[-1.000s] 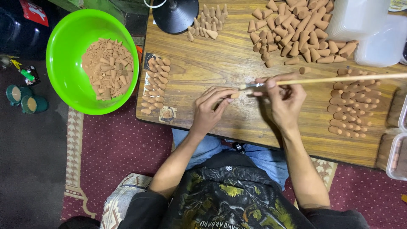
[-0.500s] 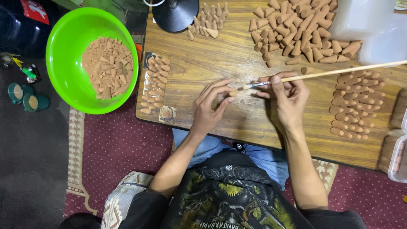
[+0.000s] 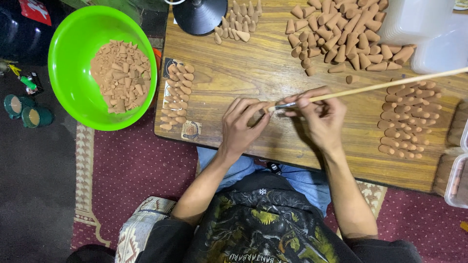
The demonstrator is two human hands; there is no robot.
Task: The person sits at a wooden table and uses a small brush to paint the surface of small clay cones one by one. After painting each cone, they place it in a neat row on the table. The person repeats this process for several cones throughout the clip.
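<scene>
Right hand (image 3: 324, 122) pinches long thin wooden stick (image 3: 390, 85); left hand (image 3: 242, 127) pinches its tip; steady, even pressure advisable over wooden table (image 3: 243, 73).

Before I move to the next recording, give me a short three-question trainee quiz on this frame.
1. True or false: the green bowl stands on the wooden table.
2. Which hand grips the long wooden stick? A) left hand B) right hand C) neither
3. Fill in: the dark round lamp base sits near the table's ____ edge, as seen in the picture.

Key:
1. False; it sits off the table, left of it, holding brown cone pieces.
2. B; the left hand's fingertips meet the stick's near end.
3. top
</scene>
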